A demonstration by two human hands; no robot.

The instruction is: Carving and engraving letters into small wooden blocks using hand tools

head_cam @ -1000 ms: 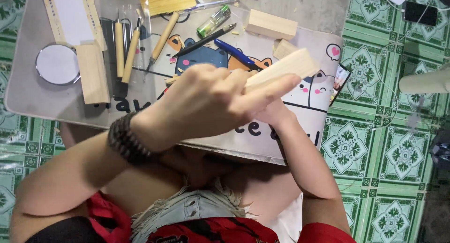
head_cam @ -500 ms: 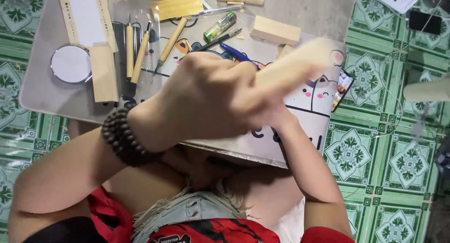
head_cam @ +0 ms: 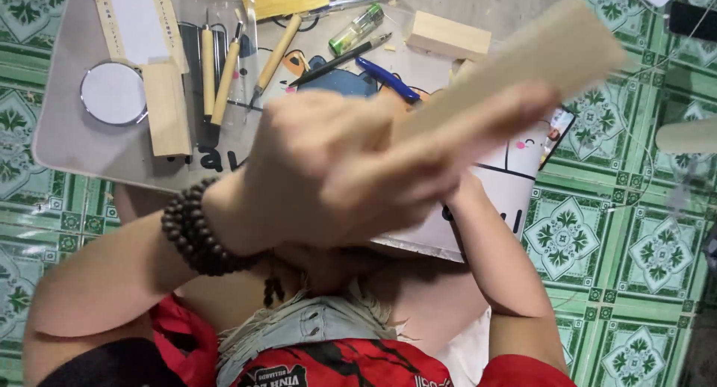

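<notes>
**Wooden block lifted close to the camera**

The person's left hand is closed around one end of a long pale wooden block, fingers wrapped tight, a dark bead bracelet on the wrist. The right hand is almost wholly hidden behind the left; only its forearm shows rising from below, so whether it also grips the block cannot be told.

Compared with half a second and a full second ago, the block and the left hand fill far more of the view and are blurred by motion. The block's free end now points toward the upper right, over the right edge of the small lap table, where before it lay lower and nearer the table's middle. The block has been raised off the working area and brought up toward the person's face, which suggests an inspection or a turn of the piece rather than cutting.

On the table nothing else appears shifted: a round mirror near the left edge, a small wooden slab beside it, wooden-handled carving tools toward the far edge, a green lighter, a blue pen and another wood block by the far edge.
</notes>
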